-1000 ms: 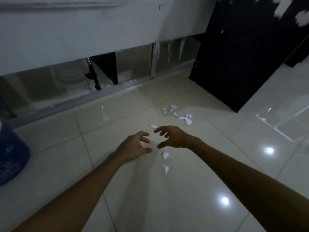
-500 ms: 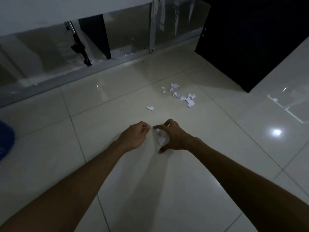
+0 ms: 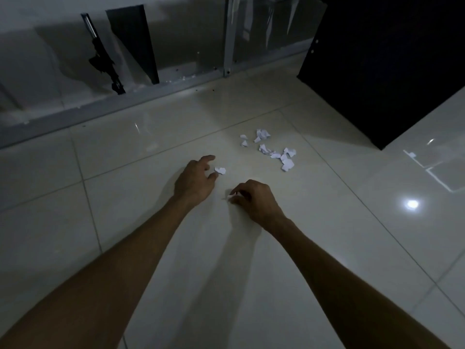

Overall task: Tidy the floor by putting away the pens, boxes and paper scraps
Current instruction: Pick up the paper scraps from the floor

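While the right hand (image 3: 254, 197) stays low over the tiled floor (image 3: 302, 248) with its fingers curled around a small paper scrap (image 3: 232, 195), the left hand (image 3: 195, 181) is the nearer one to the lone scrap (image 3: 220, 170). That scrap lies just beside the left thumb tip, to its right, between spread, relaxed fingers. A cluster of scraps (image 3: 274, 151) waits farther right, nearer the right hand.

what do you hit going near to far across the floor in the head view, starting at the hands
right hand pinching a paper scrap → left hand → single loose scrap at its fingertips → cluster of paper scraps → metal floor rail below the glass panels
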